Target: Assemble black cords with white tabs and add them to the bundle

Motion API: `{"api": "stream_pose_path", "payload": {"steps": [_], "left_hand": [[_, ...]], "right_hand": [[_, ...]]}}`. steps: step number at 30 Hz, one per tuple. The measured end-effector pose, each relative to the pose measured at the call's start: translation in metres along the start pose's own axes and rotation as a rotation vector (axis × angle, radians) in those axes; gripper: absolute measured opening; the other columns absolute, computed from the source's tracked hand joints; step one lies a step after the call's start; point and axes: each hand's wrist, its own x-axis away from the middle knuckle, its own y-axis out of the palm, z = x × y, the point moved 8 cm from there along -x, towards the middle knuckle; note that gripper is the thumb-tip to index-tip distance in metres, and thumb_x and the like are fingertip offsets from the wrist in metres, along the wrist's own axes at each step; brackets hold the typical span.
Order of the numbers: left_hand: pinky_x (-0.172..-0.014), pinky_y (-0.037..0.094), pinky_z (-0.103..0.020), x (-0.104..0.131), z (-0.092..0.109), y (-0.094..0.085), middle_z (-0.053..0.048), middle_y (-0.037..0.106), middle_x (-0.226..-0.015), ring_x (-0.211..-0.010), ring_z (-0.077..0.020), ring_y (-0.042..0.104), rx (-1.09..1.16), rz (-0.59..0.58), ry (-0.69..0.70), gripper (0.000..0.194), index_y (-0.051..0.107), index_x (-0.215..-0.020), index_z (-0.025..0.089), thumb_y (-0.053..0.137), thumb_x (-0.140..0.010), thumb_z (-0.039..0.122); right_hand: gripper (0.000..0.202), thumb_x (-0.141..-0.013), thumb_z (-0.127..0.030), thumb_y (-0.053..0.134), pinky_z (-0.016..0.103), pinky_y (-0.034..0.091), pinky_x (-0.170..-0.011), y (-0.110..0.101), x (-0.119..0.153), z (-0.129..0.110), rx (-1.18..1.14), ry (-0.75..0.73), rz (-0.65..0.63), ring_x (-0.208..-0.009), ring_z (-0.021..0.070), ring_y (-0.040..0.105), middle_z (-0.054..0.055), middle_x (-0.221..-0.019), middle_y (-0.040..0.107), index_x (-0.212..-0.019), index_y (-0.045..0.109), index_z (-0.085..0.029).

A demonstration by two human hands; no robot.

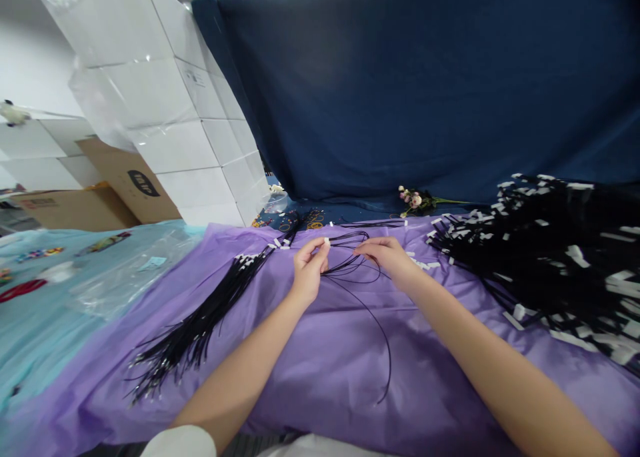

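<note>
My left hand [311, 267] pinches a bunch of thin black cords [345, 265] near a small white tag at their end. To its right, my right hand [387, 254] closes its fingertips on the looped part of the same cords. One loose cord end curves down over the purple cloth [320, 364]. On the left lies a straight bundle of black cords [210, 310], with white tags at its upper end. A big heap of black cords with white tags [550, 257] spreads out at the right.
White boxes [170, 137] in plastic wrap stand stacked at the back left, by an open brown carton [120, 190]. A blue curtain [410, 84] hangs behind. Artificial flowers [413, 198] lie at its foot. A clear plastic bag [125, 280] rests on the turquoise cloth [45, 337].
</note>
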Motion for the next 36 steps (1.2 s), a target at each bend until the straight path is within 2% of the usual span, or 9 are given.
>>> {"api": "stream_pose_path", "payload": {"steps": [5,9,13,18,21,23,26,30,36], "left_hand": [[-0.040,0.025,-0.019,0.002,0.004,-0.001,0.006,0.045,-0.052,-0.039,-0.0029,0.034,-0.052,0.006,0.057,0.024,0.066,-0.084,0.018,0.072,-0.068,0.035],[-0.040,0.026,-0.019,0.002,0.008,0.001,0.002,0.056,-0.075,-0.041,-0.0011,0.037,-0.069,-0.012,0.097,0.020,0.067,-0.083,0.020,0.071,-0.069,0.033],[-0.039,0.025,-0.020,0.002,0.009,0.000,0.000,0.058,-0.090,-0.041,0.0007,0.034,-0.078,0.000,0.105,0.019,0.068,-0.083,0.020,0.071,-0.070,0.033],[-0.039,0.025,-0.020,0.003,0.010,0.001,-0.002,0.058,-0.096,-0.042,0.0003,0.036,-0.109,-0.016,0.126,0.018,0.069,-0.084,0.021,0.069,-0.071,0.033],[-0.040,0.025,-0.021,0.004,0.011,0.002,-0.002,0.056,-0.097,-0.043,0.0001,0.037,-0.136,-0.039,0.147,0.016,0.069,-0.085,0.021,0.068,-0.073,0.032],[-0.040,0.025,-0.021,0.004,0.012,0.002,-0.002,0.056,-0.096,-0.043,-0.0003,0.037,-0.143,-0.035,0.147,0.016,0.068,-0.085,0.021,0.068,-0.073,0.032],[-0.040,0.024,-0.020,0.003,0.008,-0.001,0.001,0.057,-0.080,-0.041,-0.0011,0.035,-0.122,-0.006,0.105,0.019,0.067,-0.084,0.021,0.069,-0.071,0.034],[-0.040,0.021,-0.020,0.002,-0.001,0.000,0.007,0.039,-0.048,-0.038,-0.0033,0.030,-0.081,0.002,0.001,0.024,0.065,-0.086,0.018,0.069,-0.071,0.037],[-0.040,0.019,-0.019,0.004,-0.011,0.004,0.008,0.036,-0.044,-0.035,-0.0030,0.028,0.018,-0.027,-0.147,0.029,0.064,-0.085,0.016,0.069,-0.070,0.040]], "right_hand": [[0.017,-0.058,-0.030,0.068,0.023,0.019,-0.043,0.002,-0.003,0.010,-0.065,0.082,-0.058,-0.045,0.0066,0.032,-0.005,-0.047,0.042,-0.053,0.061,-0.016],[0.017,-0.057,-0.030,0.067,0.024,0.018,-0.041,0.005,-0.003,0.015,-0.085,0.125,-0.112,-0.044,0.0063,0.032,-0.005,-0.049,0.042,-0.054,0.059,-0.015],[0.017,-0.059,-0.032,0.064,0.023,0.022,-0.042,0.010,-0.001,0.016,-0.136,0.160,-0.179,-0.044,0.0062,0.033,-0.005,-0.051,0.043,-0.060,0.062,-0.015],[0.017,-0.060,-0.032,0.063,0.022,0.023,-0.041,0.008,-0.002,0.021,-0.114,0.195,-0.174,-0.043,0.0065,0.036,-0.005,-0.051,0.044,-0.062,0.064,-0.014],[0.016,-0.061,-0.031,0.063,0.023,0.022,-0.041,0.007,-0.003,0.019,-0.038,0.163,-0.133,-0.041,0.0071,0.036,-0.005,-0.048,0.043,-0.059,0.062,-0.015],[0.016,-0.063,-0.031,0.063,0.023,0.022,-0.041,0.005,-0.002,0.013,0.053,0.096,-0.082,-0.040,0.0074,0.034,-0.006,-0.045,0.042,-0.060,0.062,-0.016],[0.018,-0.069,-0.033,0.060,0.023,0.031,-0.047,0.006,0.001,-0.005,0.210,-0.152,-0.012,-0.047,0.0095,0.042,-0.003,-0.052,0.052,-0.065,0.065,-0.016],[0.020,-0.080,-0.032,0.054,0.022,0.036,-0.055,0.007,0.014,-0.026,0.481,-0.463,0.118,-0.054,0.0110,0.048,-0.001,-0.063,0.061,-0.077,0.068,-0.018],[0.019,-0.087,-0.029,0.051,0.022,0.038,-0.062,0.019,0.035,-0.041,0.831,-0.797,0.230,-0.066,0.0128,0.058,0.002,-0.078,0.067,-0.089,0.068,-0.021]]}}
